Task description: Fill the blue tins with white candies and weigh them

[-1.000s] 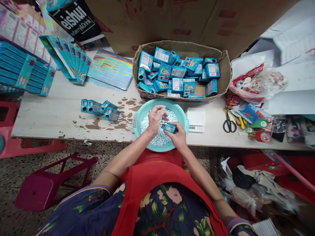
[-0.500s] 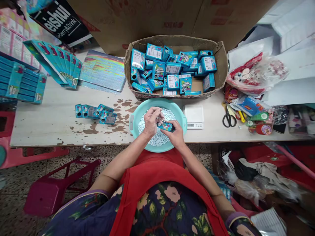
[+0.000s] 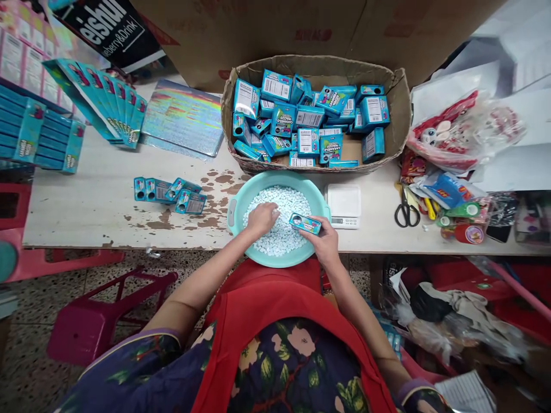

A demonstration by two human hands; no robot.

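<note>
In my right hand (image 3: 326, 236) is a small blue candy box (image 3: 305, 223), its round dark window facing up, held over the right side of a turquoise basin (image 3: 253, 189). Small pale blue candies (image 3: 279, 241) fill the basin's bottom. My left hand (image 3: 262, 219) dips into these candies with its fingers curled together around some of them; the fingertips are partly hidden. Beyond the basin, a cut-down cardboard box (image 3: 400, 115) holds many similar blue boxes (image 3: 309, 141).
Several blue boxes (image 3: 190, 202) lie left of the basin. A white scale (image 3: 343, 203) stands at its right, then black scissors (image 3: 407, 213) and packets. Shiny silver sheets (image 3: 183, 117) and stacked blue cartons (image 3: 47, 135) are farther left. A pink stool (image 3: 81, 332) is below the table.
My left hand has dropped from beside the box down into the candies. My right hand has moved slightly right with the box, whose window now shows.
</note>
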